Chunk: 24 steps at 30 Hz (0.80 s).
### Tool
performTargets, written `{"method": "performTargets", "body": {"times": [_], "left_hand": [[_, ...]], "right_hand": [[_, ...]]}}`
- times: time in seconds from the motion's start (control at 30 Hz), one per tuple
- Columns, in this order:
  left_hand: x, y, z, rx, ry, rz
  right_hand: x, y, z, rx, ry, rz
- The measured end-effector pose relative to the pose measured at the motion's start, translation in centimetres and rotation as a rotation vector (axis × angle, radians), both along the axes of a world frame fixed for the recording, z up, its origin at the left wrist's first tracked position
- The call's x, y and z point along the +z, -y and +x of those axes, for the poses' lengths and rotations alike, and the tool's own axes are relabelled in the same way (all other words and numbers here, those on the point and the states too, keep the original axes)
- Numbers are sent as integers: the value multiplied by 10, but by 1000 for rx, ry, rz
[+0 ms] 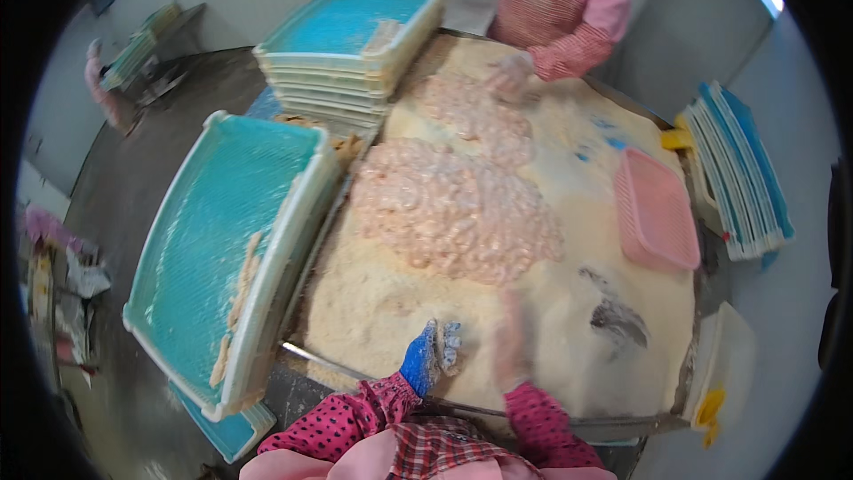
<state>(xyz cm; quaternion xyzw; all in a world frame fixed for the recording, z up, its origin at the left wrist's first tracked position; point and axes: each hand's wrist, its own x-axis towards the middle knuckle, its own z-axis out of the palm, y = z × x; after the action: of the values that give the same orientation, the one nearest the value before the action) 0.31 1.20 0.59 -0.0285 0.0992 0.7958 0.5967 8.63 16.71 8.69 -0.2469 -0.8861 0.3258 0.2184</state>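
Observation:
My left hand (pixel 431 356), in a blue glove caked with pale crumbs, is near the table's front edge. Its fingers are curled in, and what they may hold is hidden. To its right, my right hand (pixel 510 342) is smeared by motion, stretched over the crumbs toward the near side of a heap of raw, pinkish meat pieces (pixel 458 213). The heap lies on a wide bed of cream-coloured crumbs (pixel 373 302). At my left, a white-rimmed tray with a turquoise bottom (pixel 204 204) holds a row of coated strips (pixel 240 302) along its right side.
Across the table a co-worker (pixel 555 9) has one hand in the crumbs and a blue-gloved hand at stacked trays (pixel 338 71). A pink basket (pixel 657 213) stands on the right, a dark patch (pixel 617 320) nearer. More trays (pixel 737 169) lean beyond the right edge.

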Motion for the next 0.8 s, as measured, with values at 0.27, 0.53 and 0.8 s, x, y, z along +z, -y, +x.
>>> {"method": "performTargets", "body": {"times": [0.27, 0.53, 0.8], "left_hand": [[150, 146, -100, 973, -382, -442], [120, 319, -122, 587, -741, -1298], [93, 323, -141, 603, -1191, -1297]], "right_hand": [[-43, 21, 7, 253, -36, -196], [-73, 6, -72, 153, 72, -204], [-104, 39, -112, 401, -27, -99]]}}
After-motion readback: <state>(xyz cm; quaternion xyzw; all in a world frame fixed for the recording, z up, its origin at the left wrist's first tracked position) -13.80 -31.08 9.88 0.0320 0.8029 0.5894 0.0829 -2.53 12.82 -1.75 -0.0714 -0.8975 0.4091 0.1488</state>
